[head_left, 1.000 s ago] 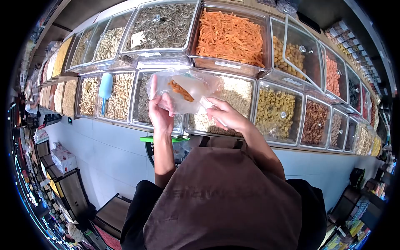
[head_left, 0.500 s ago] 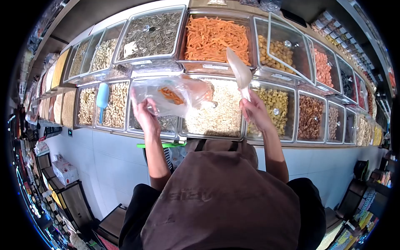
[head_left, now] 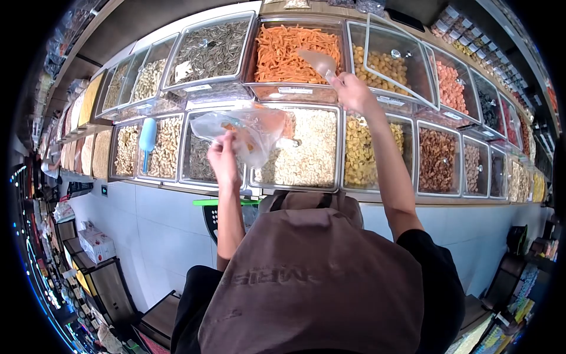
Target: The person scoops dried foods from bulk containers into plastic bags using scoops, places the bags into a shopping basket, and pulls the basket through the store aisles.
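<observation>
The right hand [head_left: 352, 93] grips a scoop [head_left: 319, 61] by its handle, likely so it reaches the orange strips [head_left: 289, 44] in the rear bin [head_left: 265, 92]. The left hand [head_left: 223, 158] pinches a plastic bag [head_left: 256, 134] — orange bits [head_left: 229, 126] inside — above the front seeds [head_left: 200, 156] and flakes [head_left: 315, 141], apparently to have it near.
</observation>
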The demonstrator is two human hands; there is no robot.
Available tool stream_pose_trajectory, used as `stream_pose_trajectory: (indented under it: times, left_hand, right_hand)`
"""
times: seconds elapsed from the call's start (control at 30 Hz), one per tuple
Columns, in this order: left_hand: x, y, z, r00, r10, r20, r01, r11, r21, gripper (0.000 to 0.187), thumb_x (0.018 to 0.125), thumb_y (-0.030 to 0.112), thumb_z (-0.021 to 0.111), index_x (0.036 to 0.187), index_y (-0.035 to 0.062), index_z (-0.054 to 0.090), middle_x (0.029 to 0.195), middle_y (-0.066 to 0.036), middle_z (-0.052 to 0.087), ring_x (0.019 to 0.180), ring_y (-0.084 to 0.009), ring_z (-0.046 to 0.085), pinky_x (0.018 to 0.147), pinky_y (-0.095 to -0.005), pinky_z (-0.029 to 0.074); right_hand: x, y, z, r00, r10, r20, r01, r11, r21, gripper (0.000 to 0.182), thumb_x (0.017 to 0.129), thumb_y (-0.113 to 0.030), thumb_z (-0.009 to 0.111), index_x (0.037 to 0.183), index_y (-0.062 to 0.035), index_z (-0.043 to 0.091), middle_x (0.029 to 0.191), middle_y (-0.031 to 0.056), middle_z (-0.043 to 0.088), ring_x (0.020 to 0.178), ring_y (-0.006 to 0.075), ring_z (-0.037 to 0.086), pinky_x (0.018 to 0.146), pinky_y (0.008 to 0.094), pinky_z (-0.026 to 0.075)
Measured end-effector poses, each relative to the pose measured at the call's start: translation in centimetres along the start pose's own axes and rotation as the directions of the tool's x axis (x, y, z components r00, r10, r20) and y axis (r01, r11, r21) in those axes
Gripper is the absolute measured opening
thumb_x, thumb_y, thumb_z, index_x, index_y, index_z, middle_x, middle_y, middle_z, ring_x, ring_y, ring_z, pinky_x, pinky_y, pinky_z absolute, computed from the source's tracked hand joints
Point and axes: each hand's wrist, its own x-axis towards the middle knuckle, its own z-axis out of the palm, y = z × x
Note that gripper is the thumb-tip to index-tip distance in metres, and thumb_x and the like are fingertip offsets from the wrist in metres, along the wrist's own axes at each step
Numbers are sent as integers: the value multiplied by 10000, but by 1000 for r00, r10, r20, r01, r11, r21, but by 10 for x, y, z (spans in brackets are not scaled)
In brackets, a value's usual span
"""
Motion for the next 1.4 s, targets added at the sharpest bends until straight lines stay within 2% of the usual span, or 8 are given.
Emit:
stream_pose_trajectory:
  times: [0.37,0.53,0.6,0.9,0.97,1.2,1.33,1.4]
  left_hand:
    - [14,34,70,991,113,76,-88,957,-277,234,1022,278,555,1077,72,653,1111,-28,653,949,-103,584,833,-293,491]
    - [15,67,113,986,147,85,-119,955,-272,264,1029,280,539,1090,40,633,1058,-38,647,993,-115,590,887,-308,486]
    - [33,61,128,972,225,63,-203,946,-254,277,1037,267,522,1105,20,626,1045,-48,644,986,-118,596,898,-296,483]
    - [65,66,172,854,472,-219,-494,868,-53,290,1051,219,412,932,-7,547,951,-108,590,835,-190,536,785,-356,429]
    - [90,44,175,876,445,-188,-389,880,271,302,1034,249,449,1001,-24,573,1130,-179,549,968,-261,546,870,-400,411]
    - [150,14,206,994,-65,-84,62,998,-33,350,981,231,530,1180,-52,586,1322,-256,461,1190,-363,508,1007,-430,416]
    - [148,13,235,879,-49,-474,38,999,-34,240,971,150,521,1027,-41,655,983,-133,660,819,-223,606,738,-369,501]
    - [159,7,242,870,-144,-471,121,990,-78,291,974,162,502,1139,-56,604,1151,-189,544,965,-293,582,851,-402,493]
  right_hand:
    - [-35,-14,-82,982,-89,166,122,972,-203,438,990,-320,562,675,-17,593,555,45,544,459,144,520,466,353,413]
    - [-13,-45,-62,981,17,191,68,902,-426,399,997,-301,553,727,-16,622,598,74,566,555,143,555,586,376,460]
    - [19,-23,-28,970,-242,34,241,922,-305,376,1002,-306,555,787,-8,635,635,66,555,541,152,510,572,377,457]
    - [36,-45,-37,996,-79,30,81,995,-51,426,1034,-347,490,894,28,636,692,90,587,595,184,546,613,404,478]
    - [51,-40,-47,994,-107,-31,104,991,-85,453,1042,-324,465,999,88,647,763,186,678,697,277,680,720,452,535]
    - [109,-19,-10,1000,12,5,-12,997,-79,473,1047,-336,438,1009,83,653,800,201,688,741,304,694,768,455,535]
    - [134,5,27,1000,-15,-7,16,951,308,500,1050,-347,433,834,66,613,649,148,616,507,221,592,539,407,501]
    - [139,14,37,999,-42,7,34,880,474,513,1056,-337,427,715,28,546,560,86,534,409,166,470,434,365,420]
